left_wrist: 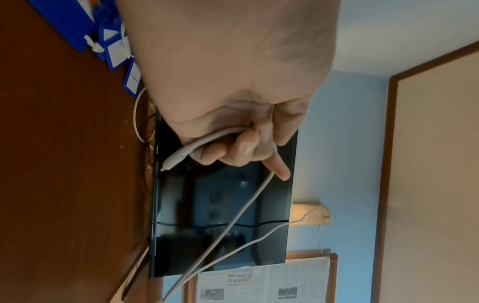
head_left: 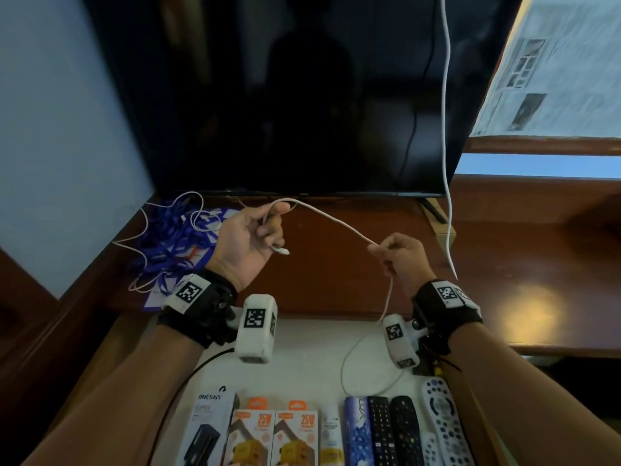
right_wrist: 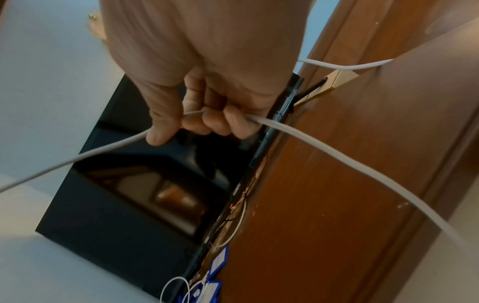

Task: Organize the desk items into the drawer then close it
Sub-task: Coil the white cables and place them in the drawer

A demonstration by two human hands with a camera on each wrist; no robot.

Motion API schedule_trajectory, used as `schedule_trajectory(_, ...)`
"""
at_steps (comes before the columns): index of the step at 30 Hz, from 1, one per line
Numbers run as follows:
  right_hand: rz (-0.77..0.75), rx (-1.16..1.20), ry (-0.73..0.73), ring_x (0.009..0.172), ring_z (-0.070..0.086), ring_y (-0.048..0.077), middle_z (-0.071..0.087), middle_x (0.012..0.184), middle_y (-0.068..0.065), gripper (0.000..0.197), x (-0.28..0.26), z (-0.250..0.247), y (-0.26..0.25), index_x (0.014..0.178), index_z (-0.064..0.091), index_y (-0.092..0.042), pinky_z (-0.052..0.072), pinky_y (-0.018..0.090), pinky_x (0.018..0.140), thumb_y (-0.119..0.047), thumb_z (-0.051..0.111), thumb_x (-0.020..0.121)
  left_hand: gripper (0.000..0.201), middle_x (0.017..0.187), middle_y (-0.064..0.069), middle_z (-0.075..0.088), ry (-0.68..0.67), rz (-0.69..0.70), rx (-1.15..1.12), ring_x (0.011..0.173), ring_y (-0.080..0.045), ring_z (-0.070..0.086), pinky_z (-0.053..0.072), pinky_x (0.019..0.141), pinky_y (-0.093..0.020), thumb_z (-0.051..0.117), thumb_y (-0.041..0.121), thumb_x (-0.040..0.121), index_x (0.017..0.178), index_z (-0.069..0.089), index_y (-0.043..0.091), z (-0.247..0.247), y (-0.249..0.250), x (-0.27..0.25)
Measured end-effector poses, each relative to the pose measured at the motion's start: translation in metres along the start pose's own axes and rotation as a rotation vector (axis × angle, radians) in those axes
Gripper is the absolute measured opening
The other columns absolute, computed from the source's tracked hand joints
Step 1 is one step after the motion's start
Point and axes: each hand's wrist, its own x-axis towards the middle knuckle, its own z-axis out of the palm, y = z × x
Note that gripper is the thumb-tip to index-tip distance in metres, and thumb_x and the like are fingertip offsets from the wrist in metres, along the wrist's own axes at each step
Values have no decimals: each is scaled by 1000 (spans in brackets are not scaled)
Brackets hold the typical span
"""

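A white cable (head_left: 331, 219) stretches in the air between both hands above the brown desk (head_left: 336, 270). My left hand (head_left: 250, 240) grips the end with the plug (head_left: 281, 251), fingers curled round it; in the left wrist view the plug (left_wrist: 174, 157) sticks out below the left hand (left_wrist: 233, 143). My right hand (head_left: 398, 255) pinches the cable farther along, and its slack drops into the open drawer (head_left: 302, 364). In the right wrist view the cable (right_wrist: 337, 155) runs through the curled fingers (right_wrist: 207, 119).
A dark TV screen (head_left: 285, 95) stands behind the hands. A pile of blue lanyards and white cords (head_left: 171, 243) lies at the desk's left. The drawer holds boxed chargers (head_left: 275, 435) and several remotes (head_left: 403, 428). Another white cable (head_left: 447, 129) hangs down at the right.
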Motion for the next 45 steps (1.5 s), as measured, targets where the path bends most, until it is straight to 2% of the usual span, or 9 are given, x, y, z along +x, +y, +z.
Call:
schedule_trajectory(6,-98,-379,-119,46,51,10,58,53,2,27,-17,47,-11,59,58,-11,45,21,51,-13,77,78,32,65,3,35,-73,66,-63,57,-8,35,34,62,-22,31,22,102,109,59,9,-5,17,9)
schedule_trajectory(13,-154,-585,-385,45,48,11,57,52,-1,19,-47,127,-48,67,64,-16,45,25,52,-19,70,85,33,72,1,57,-50,226,610,77,-17,57,44,84,-28,30,17,105,119,59,15,-40,39,-5)
schedule_trajectory(20,-397,-564,-382,40,43,3,50,48,-10,21,-52,203,-76,70,64,-9,40,22,48,-14,63,90,27,84,7,71,-95,127,1044,88,-7,64,49,87,-31,47,20,100,87,71,19,-93,64,-18)
schedule_trajectory(22,-455,-533,-324,41,44,3,51,46,-13,22,-50,222,-78,70,63,-9,38,19,48,-12,62,91,35,66,8,68,-135,76,1017,68,-1,62,47,74,-23,46,23,100,74,69,16,-105,73,-25)
schedule_trajectory(25,-517,-492,-217,45,41,3,49,53,-11,20,-48,242,-77,71,60,-12,36,20,49,-13,62,91,46,56,-13,59,-157,12,867,53,-15,57,43,64,-20,42,31,101,69,65,7,-121,86,-34)
schedule_trajectory(31,-401,-381,-217,49,50,-1,57,67,-10,24,-54,266,-77,112,59,-9,36,11,48,-19,63,91,51,40,3,33,-210,-127,696,37,-14,28,40,58,-30,35,38,102,64,52,9,-135,103,-44)
schedule_trajectory(35,-384,-382,-251,43,39,2,50,49,-13,22,-63,276,-68,81,67,-4,29,11,45,-21,60,93,55,45,-1,33,-193,-202,592,41,-17,36,43,70,-36,34,43,100,56,50,14,-144,104,-49)
schedule_trajectory(38,-325,-322,-167,42,30,7,39,45,-11,33,-69,277,-61,65,60,-13,26,19,44,-28,58,94,53,54,-5,43,-142,-172,559,66,-27,56,43,80,-40,37,41,99,55,52,15,-154,95,-53)
schedule_trajectory(45,-228,-159,-53,40,29,11,38,41,-11,27,-82,279,-42,78,69,-9,25,25,42,-24,55,96,46,50,0,33,-33,-248,209,53,-18,42,41,70,-31,38,27,101,57,49,15,-161,74,-67)
